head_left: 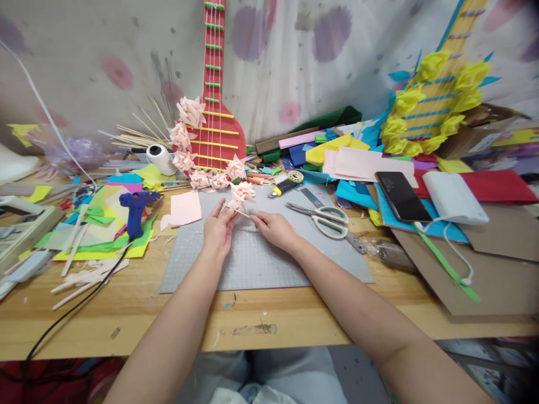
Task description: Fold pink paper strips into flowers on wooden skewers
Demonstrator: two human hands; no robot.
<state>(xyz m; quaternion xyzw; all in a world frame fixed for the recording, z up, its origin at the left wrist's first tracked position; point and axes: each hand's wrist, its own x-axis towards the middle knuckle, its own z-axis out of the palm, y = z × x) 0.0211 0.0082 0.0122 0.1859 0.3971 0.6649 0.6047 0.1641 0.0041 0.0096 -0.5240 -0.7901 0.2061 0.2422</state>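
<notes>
Over the grey cutting mat [269, 264], my left hand [219, 227] holds a pale pink paper flower [242, 193] by its base. My right hand [273, 229] pinches one end of a thin wooden stick [238, 211], which runs across to the flower's underside and my left fingers. Whether the stick is fixed to the flower cannot be seen. Just behind stands a red paper instrument [215, 132] with yellow and green strips, its lower body edged with similar pink flowers. A pink paper piece [186, 208] lies left of my left hand.
Scissors [324, 217] lie open right of my right hand, near a yellow-and-black cutter [286, 184]. A blue glue gun [137, 212] stands left, its black cord trailing over the table edge. Right are a phone [403, 196], a white power bank [455, 196] and cardboard [455, 280].
</notes>
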